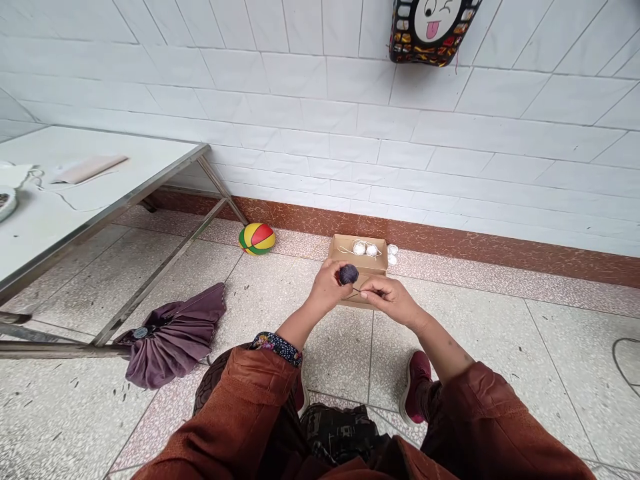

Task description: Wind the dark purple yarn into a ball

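My left hand (pixel 327 290) grips a small dark purple-grey ball of yarn (pixel 349 274) between thumb and fingers. From the ball a short dark strand runs to my right hand (pixel 391 300), whose thumb and fingers are pinched on its end. Both hands are in front of an open cardboard box (pixel 357 239) on the floor and hide part of it. Two white balls of string (pixel 359 247) with loose ends rest in the box's far part. More white string balls (pixel 393 253) sit just outside its right side.
At left stands a white table (pixel 165 157) with a metal frame. A folded purple umbrella (pixel 175 337) lies on the floor beneath its edge, and a colourful ball (pixel 257 239) is by its leg. A dark basket (pixel 430 30) is up against the tiled wall; a cable (pixel 620 363) lies at right.
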Motion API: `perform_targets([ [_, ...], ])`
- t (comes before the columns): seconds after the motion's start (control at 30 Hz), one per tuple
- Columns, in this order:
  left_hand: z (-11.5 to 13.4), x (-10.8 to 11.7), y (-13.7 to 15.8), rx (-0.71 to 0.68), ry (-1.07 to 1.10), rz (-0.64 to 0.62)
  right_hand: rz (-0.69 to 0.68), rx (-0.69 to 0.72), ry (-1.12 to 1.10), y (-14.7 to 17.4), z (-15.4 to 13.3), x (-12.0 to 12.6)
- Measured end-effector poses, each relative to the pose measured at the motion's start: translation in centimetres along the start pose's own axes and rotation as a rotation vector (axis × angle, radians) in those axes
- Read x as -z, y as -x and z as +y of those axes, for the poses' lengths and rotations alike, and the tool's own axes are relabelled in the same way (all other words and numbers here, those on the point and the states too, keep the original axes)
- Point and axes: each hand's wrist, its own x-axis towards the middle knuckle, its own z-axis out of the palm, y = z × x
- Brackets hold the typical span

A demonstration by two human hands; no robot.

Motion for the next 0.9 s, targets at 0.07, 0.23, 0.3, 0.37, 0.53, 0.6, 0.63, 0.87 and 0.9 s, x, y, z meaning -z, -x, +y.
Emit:
perform_targets([
  [0.07,0.2,-0.1,0.4,-0.076,-0.058,-0.088,0.087,-0.016,-0.028,-0.2,-0.2,0.5],
  [0.23,1.7,-0.4,1.8,-0.064,0.243,-0.382,0.287,-0.116,-0.071,-1.0,2.0,0.9],
  [0.3,2.1,-0.4,1.9,-0.021,0.413,-0.439,0.278,-0.182,-0.081,-1.1,3.0,0.6],
  [0.37,2.2,-0.3,1.7,0.038,0.539,-0.427,0.243,-0.228,-0.058,-1.1,3.8,0.1],
  [0.53,1.5,-0.2,0.8,0.123,0.576,-0.245,0.116,-0.169,0.099,-0.5,3.5,-1.2],
  [0.6,1.1,-0.2,0.4,0.104,0.454,-0.147,0.058,-0.087,0.121,-0.2,2.7,-1.5],
  [0.63,0.9,-0.3,0.3,0.079,0.353,-0.092,0.038,-0.049,0.118,-0.1,2.3,-1.5],
  [0.87,0.6,-0.6,0.8,-0.093,-0.094,-0.184,0.114,0.002,0.12,-0.4,0.9,0.4],
  [0.9,0.7,-0.7,1.0,-0.096,-0.076,-0.244,0.148,-0.002,0.122,-0.6,1.1,0.6],
])
